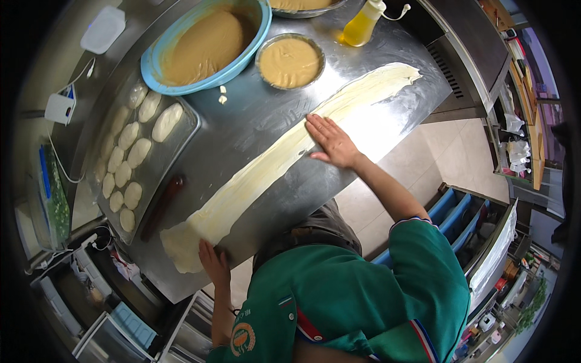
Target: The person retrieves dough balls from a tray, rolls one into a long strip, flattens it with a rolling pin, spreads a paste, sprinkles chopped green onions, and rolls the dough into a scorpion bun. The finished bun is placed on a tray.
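Observation:
A long, thin strip of pale dough (260, 167) lies stretched diagonally over the steel table, its edges uneven and its surface shiny. My right hand (333, 140) rests flat on the strip's near edge around its middle, fingers extended. Close to the strip's lower left end is my left hand (214, 264), its fingers stretched out at the dough's near edge. Neither hand grips anything. A small tear shows in the dough beside my right hand.
A tray (192, 128) of oval dough pieces stands at the left, with a dark rolling pin (162, 206) alongside. Behind the strip are a blue basin (264, 27) of tan paste, a metal bowl (290, 62) of similar paste and a bottle of yellow oil (362, 27).

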{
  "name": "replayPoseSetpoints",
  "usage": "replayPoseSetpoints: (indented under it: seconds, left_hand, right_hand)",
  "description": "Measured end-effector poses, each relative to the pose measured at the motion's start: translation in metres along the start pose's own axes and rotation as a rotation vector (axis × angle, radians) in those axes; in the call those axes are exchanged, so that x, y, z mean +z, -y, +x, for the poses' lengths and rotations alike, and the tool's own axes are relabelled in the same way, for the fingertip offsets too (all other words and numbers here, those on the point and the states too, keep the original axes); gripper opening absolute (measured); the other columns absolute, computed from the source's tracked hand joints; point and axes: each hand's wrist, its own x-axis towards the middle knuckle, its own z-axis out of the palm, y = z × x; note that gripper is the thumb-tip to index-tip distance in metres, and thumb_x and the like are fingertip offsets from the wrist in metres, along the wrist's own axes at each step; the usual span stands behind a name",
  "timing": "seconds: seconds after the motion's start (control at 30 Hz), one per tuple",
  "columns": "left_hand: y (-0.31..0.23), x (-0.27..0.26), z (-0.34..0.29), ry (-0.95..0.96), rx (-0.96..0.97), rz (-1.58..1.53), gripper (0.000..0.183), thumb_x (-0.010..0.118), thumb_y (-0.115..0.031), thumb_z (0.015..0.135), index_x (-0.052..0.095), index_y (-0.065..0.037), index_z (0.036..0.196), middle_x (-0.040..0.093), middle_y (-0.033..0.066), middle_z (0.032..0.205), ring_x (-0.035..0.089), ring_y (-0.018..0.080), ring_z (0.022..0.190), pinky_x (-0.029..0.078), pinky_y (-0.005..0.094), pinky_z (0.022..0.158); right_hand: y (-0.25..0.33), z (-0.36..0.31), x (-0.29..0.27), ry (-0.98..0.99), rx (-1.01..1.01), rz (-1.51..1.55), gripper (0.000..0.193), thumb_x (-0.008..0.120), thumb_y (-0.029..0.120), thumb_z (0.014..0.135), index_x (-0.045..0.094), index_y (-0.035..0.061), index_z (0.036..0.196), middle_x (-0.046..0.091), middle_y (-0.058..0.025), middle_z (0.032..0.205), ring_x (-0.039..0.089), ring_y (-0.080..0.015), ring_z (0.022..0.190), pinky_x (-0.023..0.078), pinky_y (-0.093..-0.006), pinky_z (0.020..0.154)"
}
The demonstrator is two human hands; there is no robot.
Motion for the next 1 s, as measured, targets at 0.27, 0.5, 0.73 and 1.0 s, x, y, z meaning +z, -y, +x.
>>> replayPoseSetpoints:
  seconds: [0.27, 0.5, 0.73, 1.0]
  left_hand:
    - [-0.016, -0.013, -0.014, -0.051, 0.000, -0.082, 0.072, 0.066, -0.012, 0.090, 0.035, 0.001, 0.153, 0.039, 0.0276, 0.154, 0.039, 0.0458, 0.141, 0.031, 0.0556, 0.116]
    - [-0.025, 0.005, 0.004, -0.062, -0.355, 0.030, 0.070, 0.073, -0.020, 0.086, 0.044, 0.001, 0.147, 0.047, 0.0245, 0.147, 0.045, 0.0418, 0.135, 0.036, 0.0484, 0.114]
    - [-0.035, 0.006, 0.007, -0.449, -0.459, -0.081, 0.030, 0.068, -0.013, 0.089, 0.067, -0.004, 0.118, 0.064, 0.0158, 0.123, 0.060, 0.0373, 0.113, 0.050, 0.0452, 0.096]
    - [-0.019, 0.016, 0.032, -0.387, -0.644, -0.093, 0.010, 0.058, -0.010, 0.090, 0.062, -0.002, 0.093, 0.064, 0.0146, 0.103, 0.061, 0.0372, 0.099, 0.050, 0.0471, 0.087]
  right_hand:
    - [-0.222, -0.039, -0.094, -0.564, 0.764, -0.426, 0.081, 0.053, 0.052, 0.098, 0.030, -0.0014, 0.155, 0.028, -0.0244, 0.162, 0.023, -0.0394, 0.151, 0.014, -0.0502, 0.124]
    - [-0.295, -0.051, -0.085, -0.354, 0.786, -0.513, 0.078, 0.048, 0.055, 0.100, 0.040, -0.0052, 0.150, 0.039, -0.0263, 0.156, 0.034, -0.0409, 0.146, 0.025, -0.0492, 0.121]
    - [-0.274, -0.055, -0.082, -0.576, 0.701, -0.689, 0.076, 0.042, 0.056, 0.104, 0.034, -0.0008, 0.154, 0.038, -0.0227, 0.157, 0.033, -0.0375, 0.148, 0.028, -0.0549, 0.118]
    - [-0.128, -0.036, -0.031, -0.581, 0.431, -0.409, 0.072, 0.043, 0.047, 0.106, 0.026, 0.0003, 0.158, 0.030, -0.0247, 0.161, 0.027, -0.0406, 0.150, 0.021, -0.0564, 0.120]
